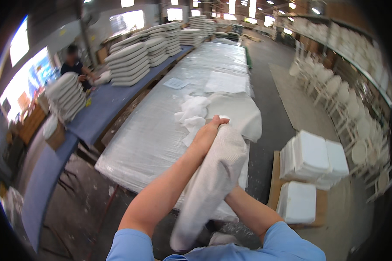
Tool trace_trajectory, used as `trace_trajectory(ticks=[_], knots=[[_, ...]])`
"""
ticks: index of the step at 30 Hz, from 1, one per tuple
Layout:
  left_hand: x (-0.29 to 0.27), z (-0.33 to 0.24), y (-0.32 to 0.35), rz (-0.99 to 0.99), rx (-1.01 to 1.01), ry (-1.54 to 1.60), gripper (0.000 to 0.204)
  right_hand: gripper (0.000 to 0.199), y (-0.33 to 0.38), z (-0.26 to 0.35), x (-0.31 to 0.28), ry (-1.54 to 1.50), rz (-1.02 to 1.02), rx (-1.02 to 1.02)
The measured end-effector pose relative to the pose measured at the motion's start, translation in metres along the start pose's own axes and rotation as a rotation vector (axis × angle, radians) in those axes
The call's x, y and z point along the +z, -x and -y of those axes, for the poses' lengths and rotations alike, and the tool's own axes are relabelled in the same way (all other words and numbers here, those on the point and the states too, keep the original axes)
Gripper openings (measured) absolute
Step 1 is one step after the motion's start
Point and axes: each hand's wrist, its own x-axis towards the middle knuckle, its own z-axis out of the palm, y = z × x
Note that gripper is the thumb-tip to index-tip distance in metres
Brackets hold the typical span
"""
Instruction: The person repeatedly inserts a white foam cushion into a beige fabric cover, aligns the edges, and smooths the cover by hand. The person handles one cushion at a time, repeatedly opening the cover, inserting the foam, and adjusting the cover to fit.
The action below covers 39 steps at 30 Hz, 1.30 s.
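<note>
Light grey cloth (211,187) hangs at lower centre of the frame, above the near end of a plastic-wrapped table (137,150). The left hand (211,128), at centre, is closed on the cloth's upper end. The right forearm (253,212) rises from lower right and passes behind the cloth; the right hand is hidden, and its grip cannot be told. Just beyond the left hand lie a grey pad (241,114) and crumpled white fabric (193,108). Upper left: a co-worker (74,68) beside stacked cushions (127,65). Lower right: stacked white pads (314,152). Right: pale chairs (333,89).
</note>
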Motion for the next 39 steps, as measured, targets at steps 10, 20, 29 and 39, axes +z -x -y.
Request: trace_trajectory(ticks=[10, 20, 29, 39], knots=[[0.069, 0.132, -0.009, 0.456, -0.546, 0.082, 0.057, 0.067, 0.042, -0.043, -0.106, -0.218, -0.423, -0.216], [0.067, 0.195, 0.019, 0.295, -0.714, 0.362, 0.067, 0.065, 0.062, -0.043, -0.177, 0.819, -0.52, -0.339], [0.13, 0.186, -0.006, 0.319, -0.457, 0.269, 0.084, 0.08, 0.041, 0.021, -0.196, 0.919, -0.275, -0.939], [0.157, 0.221, -0.008, 0.359, -0.477, 0.386, 0.092, 0.069, 0.026, 0.069, -0.218, 0.892, -0.139, -0.686]])
